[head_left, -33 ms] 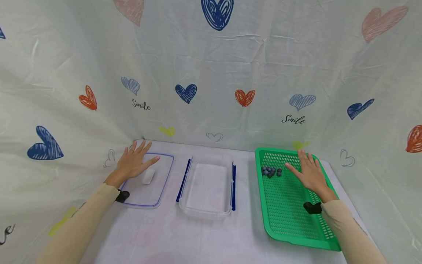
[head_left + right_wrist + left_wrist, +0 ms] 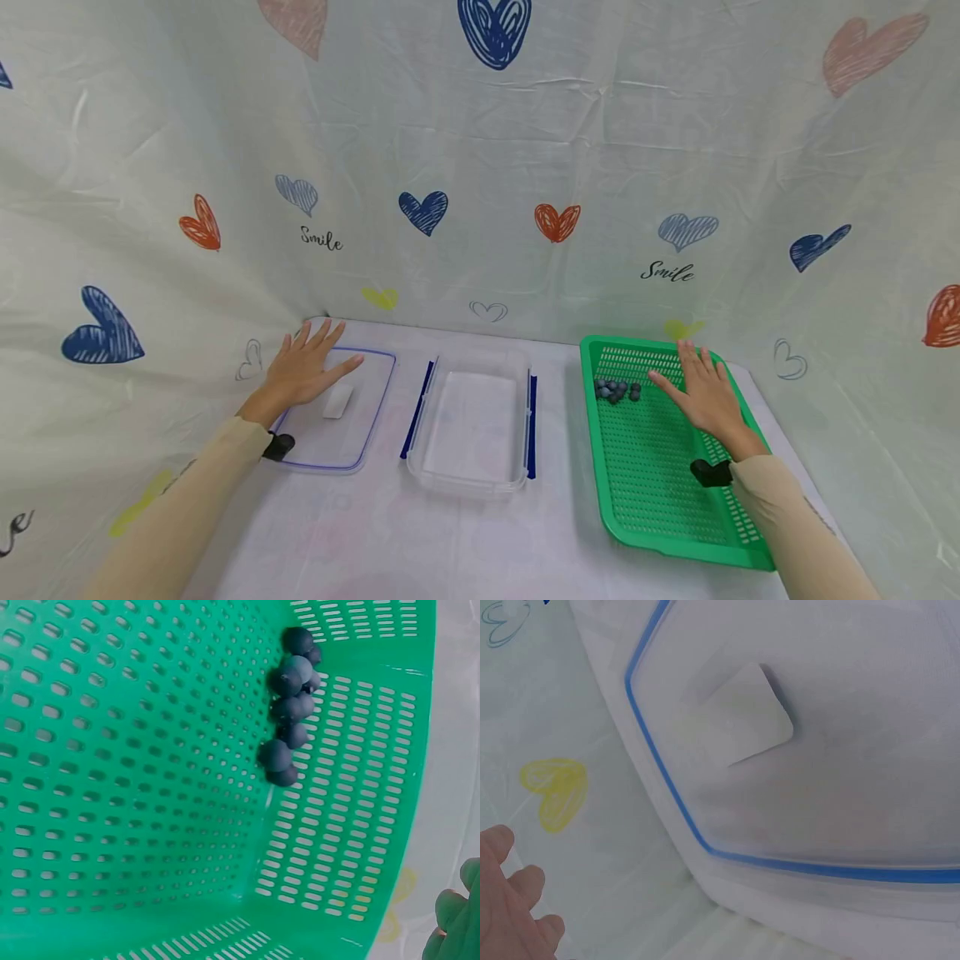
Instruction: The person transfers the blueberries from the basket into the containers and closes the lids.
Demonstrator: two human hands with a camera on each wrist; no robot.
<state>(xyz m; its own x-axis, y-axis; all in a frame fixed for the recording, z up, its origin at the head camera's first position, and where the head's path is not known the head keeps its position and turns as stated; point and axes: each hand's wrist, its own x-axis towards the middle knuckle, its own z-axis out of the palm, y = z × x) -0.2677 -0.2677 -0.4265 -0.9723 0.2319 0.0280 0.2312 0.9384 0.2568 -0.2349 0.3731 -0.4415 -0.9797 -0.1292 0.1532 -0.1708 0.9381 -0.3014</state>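
Leftmost, the left grip [image 2: 303, 371] is spread wide over the lid [image 2: 322, 446], holding nothing; whether it touches is unclear. Midway along the counter [image 2: 375, 550] sits the clear box [image 2: 480, 425], lidless, 2 blue clips [image 2: 417, 412] out at its sides. Rightmost, berries [image 2: 613, 391] cluster near the far left corner of the green basket [image 2: 652, 475]; over it the right grip [image 2: 705, 396] hangs wide, also holding nothing. No handling seems under way; lifting berries would call for a light pinch. The counter is pale, a heart-printed curtain [image 2: 480, 150] behind and beside it.
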